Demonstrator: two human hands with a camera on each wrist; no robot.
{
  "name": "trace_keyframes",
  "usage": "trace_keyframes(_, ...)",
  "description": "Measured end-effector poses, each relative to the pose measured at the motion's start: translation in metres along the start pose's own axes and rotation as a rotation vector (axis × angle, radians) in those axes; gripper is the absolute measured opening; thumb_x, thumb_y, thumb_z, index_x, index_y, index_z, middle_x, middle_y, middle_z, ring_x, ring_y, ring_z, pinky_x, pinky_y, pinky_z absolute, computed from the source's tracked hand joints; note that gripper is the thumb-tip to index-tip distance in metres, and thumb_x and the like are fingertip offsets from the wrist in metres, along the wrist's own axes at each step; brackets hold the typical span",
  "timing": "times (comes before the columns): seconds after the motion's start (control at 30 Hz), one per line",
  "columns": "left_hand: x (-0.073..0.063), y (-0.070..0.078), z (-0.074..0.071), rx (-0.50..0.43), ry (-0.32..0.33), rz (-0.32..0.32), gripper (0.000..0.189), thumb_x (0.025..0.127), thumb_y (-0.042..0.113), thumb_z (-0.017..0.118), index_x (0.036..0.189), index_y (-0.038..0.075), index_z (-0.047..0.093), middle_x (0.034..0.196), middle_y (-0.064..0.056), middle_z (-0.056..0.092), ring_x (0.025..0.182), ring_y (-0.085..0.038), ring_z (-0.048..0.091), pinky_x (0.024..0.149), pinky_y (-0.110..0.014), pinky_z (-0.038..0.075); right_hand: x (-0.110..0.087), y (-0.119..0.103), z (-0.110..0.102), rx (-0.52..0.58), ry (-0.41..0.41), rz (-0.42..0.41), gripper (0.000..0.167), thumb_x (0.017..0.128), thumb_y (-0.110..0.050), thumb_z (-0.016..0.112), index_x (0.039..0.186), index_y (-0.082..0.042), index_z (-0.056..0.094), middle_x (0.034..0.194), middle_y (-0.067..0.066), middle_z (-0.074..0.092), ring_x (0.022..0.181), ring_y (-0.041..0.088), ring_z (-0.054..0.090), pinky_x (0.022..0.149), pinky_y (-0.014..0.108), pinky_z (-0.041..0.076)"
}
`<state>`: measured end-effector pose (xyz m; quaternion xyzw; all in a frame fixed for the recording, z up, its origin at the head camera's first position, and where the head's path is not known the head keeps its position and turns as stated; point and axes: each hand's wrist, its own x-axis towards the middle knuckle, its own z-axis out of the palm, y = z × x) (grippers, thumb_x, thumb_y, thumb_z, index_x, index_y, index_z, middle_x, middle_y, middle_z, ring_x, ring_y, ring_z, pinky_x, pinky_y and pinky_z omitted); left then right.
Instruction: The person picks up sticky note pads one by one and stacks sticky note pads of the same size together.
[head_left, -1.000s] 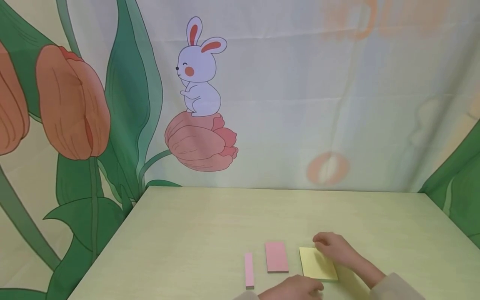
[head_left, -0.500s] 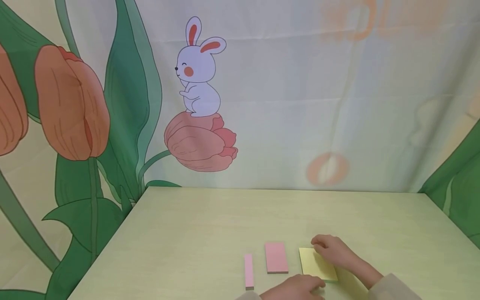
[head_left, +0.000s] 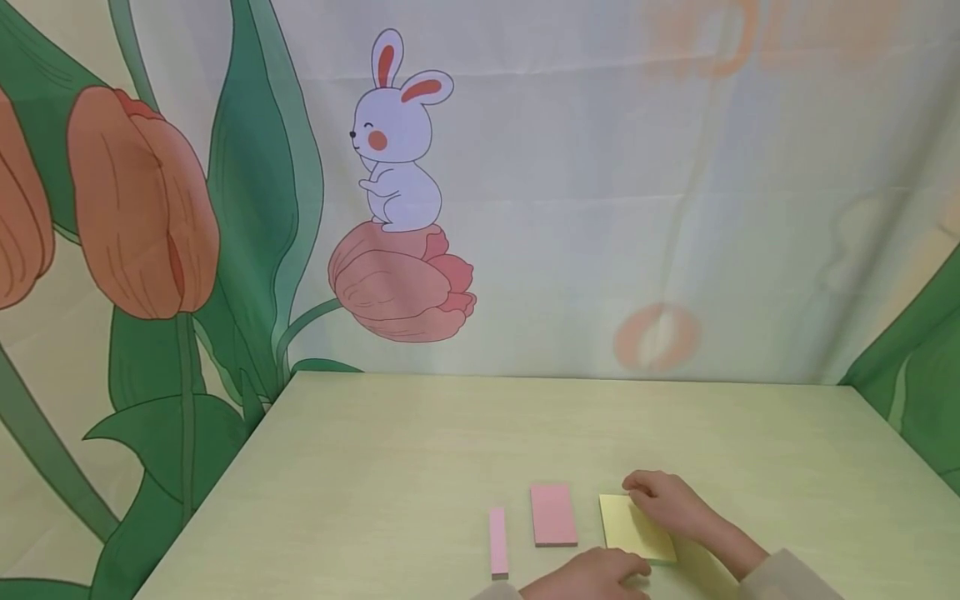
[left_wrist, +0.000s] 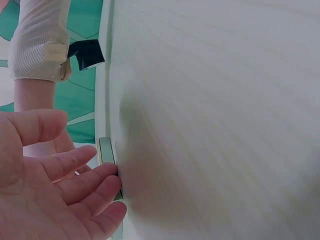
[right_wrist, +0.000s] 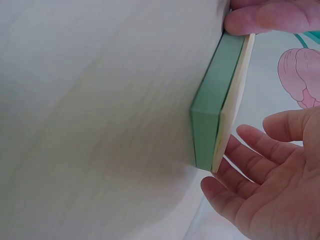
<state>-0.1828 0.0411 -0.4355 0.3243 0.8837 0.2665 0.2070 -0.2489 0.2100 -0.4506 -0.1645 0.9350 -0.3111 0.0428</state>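
In the head view a yellow sticky-note pad (head_left: 627,528) lies flat on a thicker green pad (right_wrist: 217,79), which shows clearly in the right wrist view. My right hand (head_left: 667,502) is at the far right of this stack, its fingertips by the far edge. Along the near edge rests my left hand (head_left: 588,574), fingers pointing right; its near part is cut off by the frame. The left wrist view has the left palm (left_wrist: 47,185) with loosely bent fingers right beside the pad's green side. The right palm (right_wrist: 277,185) is likewise relaxed, its thumb off the stack.
Left of the stack lie a pink rectangular pad (head_left: 553,515) and a narrow pink strip pad (head_left: 498,542). They sit on a pale wood-grain table (head_left: 390,450). Behind its far edge hangs a cloth backdrop (head_left: 555,208) printed with a rabbit and tulips.
My right hand has come slightly nearer and left over the stack's far edge. The left hand has slid a touch to the right. The pads look unmoved.
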Motion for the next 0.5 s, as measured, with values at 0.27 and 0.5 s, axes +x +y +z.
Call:
trace_keyframes(0.27, -0.0023, 0.0012, -0.0001, -0.015, -0.018, 0.000, 0.031, 0.087, 0.029, 0.053, 0.113, 0.014, 0.058, 0.106, 0.009, 0.062, 0.096, -0.001, 0.053, 0.076, -0.018, 0.044, -0.0001, 0.0008, 0.0001, 0.010, -0.006, 0.007, 0.020, 0.085, -0.005, 0.048, 0.099, -0.001, 0.062, 0.101, 0.015, 0.064, 0.084, 0.018, 0.057, 0.069, 0.034, 0.048)
trace_keyframes(0.5, -0.0101, -0.0001, -0.0027, 0.034, -0.049, 0.032, 0.031, 0.086, 0.026, 0.054, 0.115, 0.016, 0.056, 0.112, 0.009, 0.059, 0.099, 0.000, 0.052, 0.077, -0.017, 0.043, -0.0046, -0.0038, -0.0009, 0.022, 0.005, 0.036, 0.021, 0.085, -0.006, 0.049, 0.102, -0.001, 0.061, 0.104, 0.015, 0.063, 0.096, 0.031, 0.058, 0.078, 0.043, 0.048)
